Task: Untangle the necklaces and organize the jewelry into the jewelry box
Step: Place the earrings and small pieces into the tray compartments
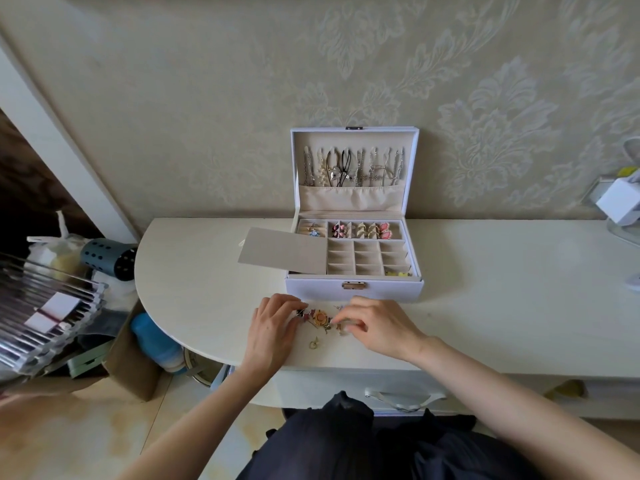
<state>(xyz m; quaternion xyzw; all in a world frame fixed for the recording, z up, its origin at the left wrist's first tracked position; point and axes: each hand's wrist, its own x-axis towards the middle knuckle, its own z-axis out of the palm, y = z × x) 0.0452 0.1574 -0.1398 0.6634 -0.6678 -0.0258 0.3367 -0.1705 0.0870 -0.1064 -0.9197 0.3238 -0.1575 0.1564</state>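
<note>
- The white jewelry box [322,289] stands open at frame centre on the table [502,271], with necklaces [353,168] hanging in its upright lid.
- A small gold-and-pink jewelry tangle [320,318] lies just below the box.
- The left hand [277,323] and right hand [379,323] pinch the tangle from opposite sides.

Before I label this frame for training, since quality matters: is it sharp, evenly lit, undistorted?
Head view: soft even light, no harsh glare; wide-angle distortion bends the borders; jewelry box reads sharp; small pieces between left hand and right hand are too tiny to resolve.
</note>
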